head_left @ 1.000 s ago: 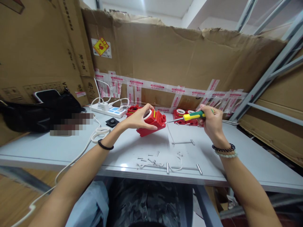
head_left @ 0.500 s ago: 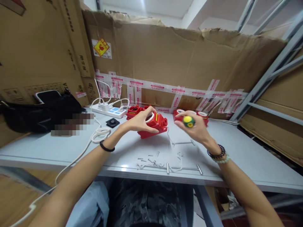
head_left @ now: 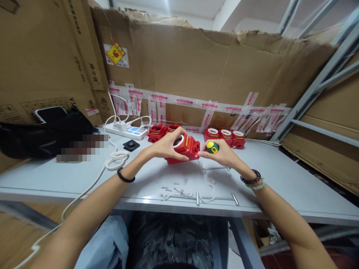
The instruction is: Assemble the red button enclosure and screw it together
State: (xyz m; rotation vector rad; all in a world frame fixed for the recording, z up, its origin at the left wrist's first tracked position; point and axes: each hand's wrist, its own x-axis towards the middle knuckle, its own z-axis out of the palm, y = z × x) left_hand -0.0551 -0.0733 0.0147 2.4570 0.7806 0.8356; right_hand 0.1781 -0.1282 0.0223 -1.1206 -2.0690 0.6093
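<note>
The screwdriver [head_left: 212, 147] shows only its butt end; its shaft hides behind the right hand [head_left: 221, 153]. At 9 o'clock, a pixelated patch [head_left: 81, 148] blurs something beside the black bag [head_left: 42, 130].

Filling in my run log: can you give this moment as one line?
left hand: holds red housing on table | right hand: grips screwdriver, tip at housing | loose screws nearby

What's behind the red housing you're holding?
Behind the red housing in the left hand, two more red housings stand by the taped cardboard wall; the hand covers part of them.
</note>
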